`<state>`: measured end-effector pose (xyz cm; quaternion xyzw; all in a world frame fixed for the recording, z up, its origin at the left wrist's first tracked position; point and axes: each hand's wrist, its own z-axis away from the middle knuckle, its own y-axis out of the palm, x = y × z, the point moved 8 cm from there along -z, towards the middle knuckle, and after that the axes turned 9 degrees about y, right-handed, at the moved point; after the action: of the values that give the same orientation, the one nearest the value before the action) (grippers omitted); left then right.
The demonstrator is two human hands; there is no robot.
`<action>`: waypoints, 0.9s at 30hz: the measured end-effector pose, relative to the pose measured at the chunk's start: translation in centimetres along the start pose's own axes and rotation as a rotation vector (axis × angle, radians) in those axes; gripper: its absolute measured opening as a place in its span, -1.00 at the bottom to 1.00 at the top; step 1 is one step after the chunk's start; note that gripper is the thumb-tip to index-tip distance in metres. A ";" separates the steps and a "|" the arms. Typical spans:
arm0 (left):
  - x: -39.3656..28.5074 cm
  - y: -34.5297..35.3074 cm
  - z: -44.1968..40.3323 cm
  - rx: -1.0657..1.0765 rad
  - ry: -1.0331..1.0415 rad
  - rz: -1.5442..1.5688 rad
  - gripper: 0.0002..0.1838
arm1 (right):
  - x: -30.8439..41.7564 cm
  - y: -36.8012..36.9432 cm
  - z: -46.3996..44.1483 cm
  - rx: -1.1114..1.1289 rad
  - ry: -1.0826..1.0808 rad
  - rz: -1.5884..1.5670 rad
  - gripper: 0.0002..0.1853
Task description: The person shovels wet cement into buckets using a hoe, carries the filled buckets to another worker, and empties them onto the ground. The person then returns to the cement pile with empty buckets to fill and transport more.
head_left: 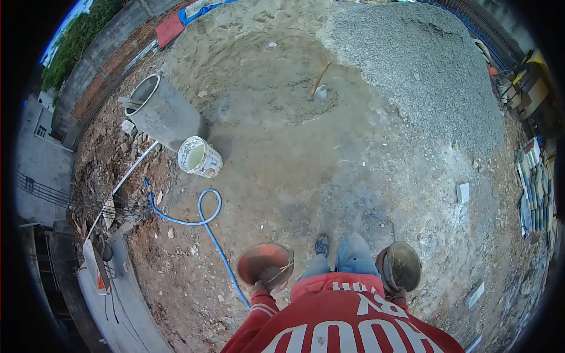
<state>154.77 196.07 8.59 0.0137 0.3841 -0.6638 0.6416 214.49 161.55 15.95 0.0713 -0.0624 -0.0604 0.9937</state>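
At my left side, my left hand (259, 287) is closed at the near edge of a reddish-orange bucket (254, 257), with a thin yellowish strip across its rim. On the other side, my right hand (399, 293) is closed at the near edge of a dark grey, dirt-coated bucket (402, 265). Both buckets hang beside my legs, mouths facing up toward the camera. How the fingers wrap the rims or handles is too small to make out. The red bucket's inside looks dark and muddy.
A grey barrel (168, 117) full of liquid stands ahead left beside a white bucket (203, 162) of cloudy water. A blue hose (207, 221) loops over the ground. Wet sand (265, 76) with an upright wooden handle (321, 78) lies ahead, gravel (418, 59) to its right.
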 end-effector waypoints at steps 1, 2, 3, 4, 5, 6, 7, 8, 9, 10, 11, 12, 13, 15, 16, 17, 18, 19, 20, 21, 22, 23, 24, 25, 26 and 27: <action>-5.7 2.9 3.2 -0.050 -0.134 0.464 -0.70 | 0.4 1.7 -0.6 -0.048 0.013 -0.073 -0.52; -12.0 4.1 4.4 -0.081 -0.066 0.515 -0.72 | 1.3 3.6 -1.0 -0.067 0.015 -0.074 -0.52; -15.9 5.4 4.6 -0.113 0.001 0.566 -0.73 | 2.2 5.6 -1.3 -0.074 0.022 -0.062 -0.52; -18.8 7.5 2.9 -0.009 0.031 0.614 -0.74 | 3.0 7.9 -1.8 -0.078 0.028 -0.045 -0.53; -21.3 9.5 1.0 0.094 0.064 0.663 -0.75 | 3.9 9.9 -2.5 -0.084 0.038 -0.039 -0.53; -24.8 10.5 1.5 0.062 0.065 0.630 -0.76 | 5.3 12.2 -3.5 -0.090 0.043 -0.019 -0.53; -28.8 11.8 2.6 0.030 0.066 0.603 -0.76 | 6.8 14.5 -4.5 -0.096 0.047 0.002 -0.53; -30.3 13.7 1.5 0.015 0.050 0.621 -0.76 | 8.5 16.9 -5.7 -0.098 0.056 0.030 -0.54; -32.0 15.1 0.4 -0.031 0.055 0.672 -0.81 | 10.3 19.5 -6.8 -0.103 0.061 0.065 -0.54; -33.2 16.3 -0.7 -0.081 0.059 0.721 -0.85 | 12.2 22.2 -7.8 -0.111 0.064 0.102 -0.54; -34.0 18.0 -1.8 -0.078 0.076 0.726 -0.81 | 14.4 25.0 -8.6 -0.120 0.071 0.142 -0.55; -33.5 20.0 -2.8 -0.102 0.062 0.739 -0.81 | 16.3 27.8 -9.2 -0.132 0.073 0.182 -0.55; -33.7 21.6 -4.3 -0.151 0.071 0.738 -0.78 | 18.2 30.9 -9.9 -0.138 0.081 0.216 -0.55; -34.6 23.6 -4.8 -0.190 0.046 0.642 -0.65 | 22.1 36.3 -11.0 -0.166 0.073 0.295 -0.56; -36.4 25.1 -3.2 -0.197 0.030 0.645 -0.65 | 24.4 39.2 -11.4 -0.184 0.066 0.341 -0.56; -37.6 26.6 -0.8 -0.206 -0.078 0.615 -0.68 | 26.6 42.2 -11.8 -0.204 0.059 0.389 -0.56; -39.3 28.0 1.2 -0.214 -0.187 0.587 -0.71 | 28.8 45.5 -12.5 -0.225 0.042 0.447 -0.56; -39.5 29.4 1.3 -0.217 -0.204 0.597 -0.71 | 31.0 49.1 -12.9 -0.257 0.027 0.511 -0.57; -37.8 30.9 1.4 -0.247 -0.279 0.637 -0.69 | 33.0 52.7 -13.7 -0.291 0.002 0.572 -0.57; -36.5 32.2 1.9 -0.277 -0.354 0.674 -0.67 | 34.9 56.4 -14.4 -0.326 -0.050 0.627 -0.57; -36.1 33.4 2.3 -0.269 -0.383 0.666 -0.67 | 36.9 60.4 -15.5 -0.312 -0.168 0.666 -0.66; -36.0 34.6 2.6 -0.262 -0.410 0.658 -0.67 | 38.0 65.3 -15.6 -0.389 -0.248 0.689 -0.73; -35.8 35.8 2.6 -0.269 -0.426 0.668 -0.67 | 39.1 70.5 -15.7 -0.396 -0.337 0.804 -0.75; -35.0 37.0 2.8 -0.299 -0.483 0.658 -0.68 | 40.0 75.7 -15.9 -0.400 -0.425 0.925 -0.75; -33.6 38.1 2.9 -0.330 -0.543 0.647 -0.69 | 39.6 81.3 -15.2 -0.382 -0.488 1.022 -0.76; -32.6 39.5 2.8 -0.345 -0.570 0.656 -0.69 | 38.8 86.8 -14.5 -0.364 -0.548 1.121 -0.76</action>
<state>195.92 226.72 7.78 -0.1554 0.2727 -0.3295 0.8905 264.25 243.77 19.13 -0.1596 -0.3300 0.4417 0.8189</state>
